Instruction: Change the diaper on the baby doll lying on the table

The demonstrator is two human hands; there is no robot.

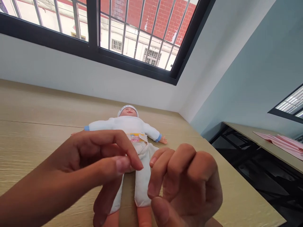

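Observation:
A baby doll (pixel 132 126) lies on its back on the wooden table (pixel 35 126), head toward the window. It wears a white cap, a white top with blue cuffs and white trousers (pixel 142 183), and its bare orange legs point at me. My left hand (pixel 94 164) hovers over the doll's hips and legs, fingers loosely bent and apart, with a lower finger beside one trouser leg. My right hand (pixel 187 183) is curled close to the other trouser leg's hem, and nothing shows between its fingers.
The table runs back to a white wall under a black-framed barred window (pixel 132 34). Its right edge (pixel 236 170) drops to a dark gap. Beyond the gap stands a second table (pixel 260 142) with pink cloth (pixel 284 142) on it.

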